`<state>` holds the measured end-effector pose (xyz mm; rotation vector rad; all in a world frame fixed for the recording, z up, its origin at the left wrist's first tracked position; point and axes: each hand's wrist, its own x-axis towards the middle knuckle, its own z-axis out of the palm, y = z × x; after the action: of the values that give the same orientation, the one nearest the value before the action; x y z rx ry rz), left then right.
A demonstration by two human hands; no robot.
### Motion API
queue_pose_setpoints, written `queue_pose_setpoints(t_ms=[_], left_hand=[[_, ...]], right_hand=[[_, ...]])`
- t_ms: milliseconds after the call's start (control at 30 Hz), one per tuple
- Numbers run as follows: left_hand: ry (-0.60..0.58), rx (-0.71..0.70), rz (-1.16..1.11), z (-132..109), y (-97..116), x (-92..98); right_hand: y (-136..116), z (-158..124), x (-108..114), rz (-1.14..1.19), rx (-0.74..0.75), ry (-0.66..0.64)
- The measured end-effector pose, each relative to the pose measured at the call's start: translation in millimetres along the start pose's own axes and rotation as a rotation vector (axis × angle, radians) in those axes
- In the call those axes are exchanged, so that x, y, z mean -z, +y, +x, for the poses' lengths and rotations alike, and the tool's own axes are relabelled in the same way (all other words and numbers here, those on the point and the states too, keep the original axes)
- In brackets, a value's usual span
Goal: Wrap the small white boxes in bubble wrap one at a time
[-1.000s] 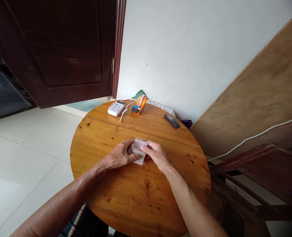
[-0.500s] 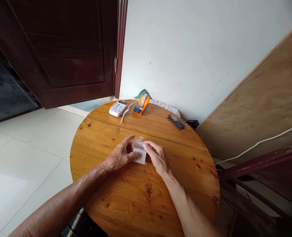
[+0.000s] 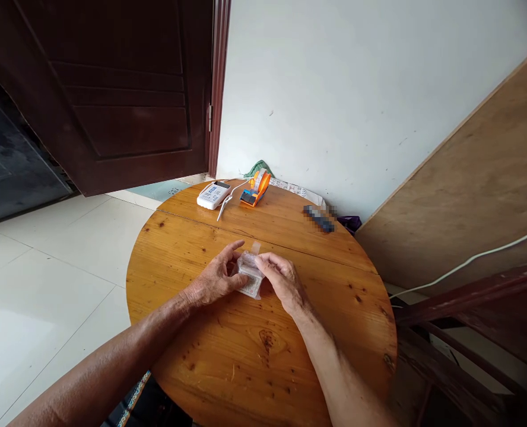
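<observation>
Between my hands, near the middle of the round wooden table [image 3: 228, 350], is a small box-shaped packet in clear plastic wrap [image 3: 251, 286]. My left hand [image 3: 221, 274] grips its left side, with the thumb pressed on the near face and the index finger stretched out past it. At the right, my right hand [image 3: 281, 277] pinches the wrap at the packet's upper right edge between thumb and fingertips. A strip of clear tape or film [image 3: 256, 247] sticks up from the far end. What is inside the wrap is too small to make out.
At the table's far side are a white power bank-like device [image 3: 213, 196] with a white cable [image 3: 226, 204], an orange tape dispenser [image 3: 257, 187] and a dark, blurred-out object [image 3: 318, 219]. A dark red wooden chair [image 3: 472, 302] stands at the right, a brown door [image 3: 125, 89] at the left.
The packet has tilted slightly, its near end shifting a little left, and the clear strip at the far end stands slightly higher. Both hands keep hold in nearly the same place.
</observation>
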<state>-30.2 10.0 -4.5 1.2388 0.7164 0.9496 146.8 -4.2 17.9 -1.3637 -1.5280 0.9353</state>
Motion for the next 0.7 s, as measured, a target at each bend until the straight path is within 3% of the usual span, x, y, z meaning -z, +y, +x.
queue_pose_setpoints(t_ms=[300, 700], left_hand=[[-0.035, -0.025, -0.063, 2.7, -4.6, -0.8], [0.000, 0.001, 0.090, 2.6, 1.8, -0.4]], right_hand=[[0.4, 6.0, -14.0, 0.017, 0.035, 0.117], [-6.5, 2.1, -12.1, -0.057, 0.050, 0.098]])
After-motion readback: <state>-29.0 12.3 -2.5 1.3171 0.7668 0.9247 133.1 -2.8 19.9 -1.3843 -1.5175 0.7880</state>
